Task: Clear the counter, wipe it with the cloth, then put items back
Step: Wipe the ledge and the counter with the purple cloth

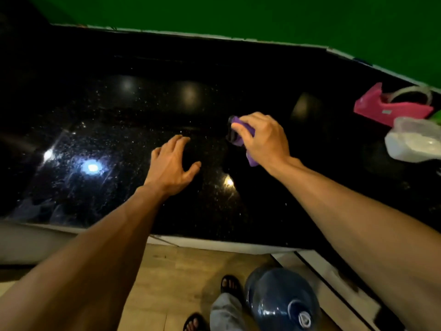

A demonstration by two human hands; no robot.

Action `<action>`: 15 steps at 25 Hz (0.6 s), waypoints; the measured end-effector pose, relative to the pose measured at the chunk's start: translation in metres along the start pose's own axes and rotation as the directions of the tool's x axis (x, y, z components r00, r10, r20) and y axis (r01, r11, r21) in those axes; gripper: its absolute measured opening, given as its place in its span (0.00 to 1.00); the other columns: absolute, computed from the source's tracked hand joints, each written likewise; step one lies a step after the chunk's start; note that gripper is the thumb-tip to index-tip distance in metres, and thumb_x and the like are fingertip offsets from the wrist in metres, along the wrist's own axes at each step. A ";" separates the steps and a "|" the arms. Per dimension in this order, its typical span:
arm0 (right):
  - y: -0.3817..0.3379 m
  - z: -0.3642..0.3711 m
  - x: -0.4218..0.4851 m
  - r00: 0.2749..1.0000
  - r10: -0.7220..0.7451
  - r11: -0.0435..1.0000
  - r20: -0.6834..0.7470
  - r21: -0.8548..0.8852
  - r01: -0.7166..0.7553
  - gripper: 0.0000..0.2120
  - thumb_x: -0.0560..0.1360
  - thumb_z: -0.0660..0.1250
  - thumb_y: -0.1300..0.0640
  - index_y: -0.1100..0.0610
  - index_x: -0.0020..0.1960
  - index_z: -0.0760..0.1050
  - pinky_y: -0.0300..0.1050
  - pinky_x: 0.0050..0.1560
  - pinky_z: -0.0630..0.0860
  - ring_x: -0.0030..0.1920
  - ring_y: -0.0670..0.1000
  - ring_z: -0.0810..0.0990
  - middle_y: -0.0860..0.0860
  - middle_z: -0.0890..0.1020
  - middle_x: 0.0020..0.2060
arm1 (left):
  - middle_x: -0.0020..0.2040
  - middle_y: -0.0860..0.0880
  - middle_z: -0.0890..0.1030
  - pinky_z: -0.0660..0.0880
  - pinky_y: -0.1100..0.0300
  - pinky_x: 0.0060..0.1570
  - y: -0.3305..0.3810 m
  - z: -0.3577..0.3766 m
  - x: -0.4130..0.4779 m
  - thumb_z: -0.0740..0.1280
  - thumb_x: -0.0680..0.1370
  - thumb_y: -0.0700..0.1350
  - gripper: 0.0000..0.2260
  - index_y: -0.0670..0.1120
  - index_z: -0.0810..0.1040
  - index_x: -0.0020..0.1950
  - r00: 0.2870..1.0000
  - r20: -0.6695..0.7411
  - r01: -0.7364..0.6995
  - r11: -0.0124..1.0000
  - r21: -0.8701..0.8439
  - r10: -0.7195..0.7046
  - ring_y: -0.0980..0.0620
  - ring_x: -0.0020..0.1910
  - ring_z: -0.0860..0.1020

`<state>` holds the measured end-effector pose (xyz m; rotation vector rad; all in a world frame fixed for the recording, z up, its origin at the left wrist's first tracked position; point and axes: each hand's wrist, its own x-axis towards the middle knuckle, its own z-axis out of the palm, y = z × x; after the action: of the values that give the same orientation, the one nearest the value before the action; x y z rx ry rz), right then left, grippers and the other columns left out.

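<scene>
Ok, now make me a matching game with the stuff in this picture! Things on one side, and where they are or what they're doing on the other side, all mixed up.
Things:
1. cloth
2. pink bag
3. water jug
4. left hand

Where or how:
A. on the floor
B. open, holding nothing
C. gripped in the right hand
D. at the right end of the counter

Pairs: 1-C, 2-D, 3-A, 4-B.
</scene>
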<state>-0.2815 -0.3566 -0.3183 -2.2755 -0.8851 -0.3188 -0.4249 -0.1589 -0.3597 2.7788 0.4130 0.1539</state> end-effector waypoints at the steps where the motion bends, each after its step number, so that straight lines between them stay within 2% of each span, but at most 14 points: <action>1: 0.010 0.005 0.023 1.000 0.019 1.000 -0.005 -0.012 -0.019 0.15 0.77 0.65 0.46 0.56 0.53 0.82 0.48 0.47 0.75 0.46 0.55 0.79 0.52 0.83 0.47 | 0.75 0.44 0.63 0.57 0.45 0.70 -0.008 0.001 0.015 0.61 0.74 0.63 0.34 0.48 0.61 0.75 1.000 0.001 0.022 1.000 0.016 -0.022 0.46 0.74 0.61; 5: 0.050 0.034 0.104 0.998 0.068 0.995 -0.006 -0.069 -0.069 0.16 0.77 0.65 0.45 0.56 0.54 0.82 0.48 0.48 0.73 0.49 0.58 0.78 0.54 0.82 0.49 | 0.76 0.45 0.62 0.57 0.45 0.70 -0.039 0.004 0.074 0.60 0.70 0.67 0.38 0.49 0.61 0.75 0.996 -0.024 0.087 0.992 0.091 -0.085 0.47 0.75 0.60; 10: 0.087 0.077 0.177 0.988 0.151 0.978 -0.001 -0.146 -0.150 0.15 0.78 0.64 0.46 0.55 0.56 0.81 0.49 0.52 0.71 0.55 0.59 0.75 0.55 0.79 0.54 | 0.75 0.47 0.64 0.54 0.45 0.71 -0.054 0.020 0.139 0.58 0.69 0.69 0.37 0.51 0.64 0.74 0.997 -0.022 0.070 0.991 0.116 -0.068 0.47 0.74 0.60; 15: 0.109 0.132 0.219 0.925 0.380 0.887 -0.019 -0.274 -0.371 0.14 0.79 0.63 0.48 0.55 0.58 0.80 0.52 0.55 0.73 0.58 0.61 0.76 0.58 0.75 0.59 | 0.72 0.49 0.67 0.57 0.42 0.69 -0.059 0.034 0.149 0.59 0.69 0.70 0.34 0.51 0.71 0.69 0.995 -0.098 0.027 0.990 0.138 -0.013 0.49 0.72 0.63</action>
<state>-0.0477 -0.2172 -0.3755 -2.6526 -0.4137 -0.2367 -0.2932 -0.0711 -0.4033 2.9112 0.4933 0.2665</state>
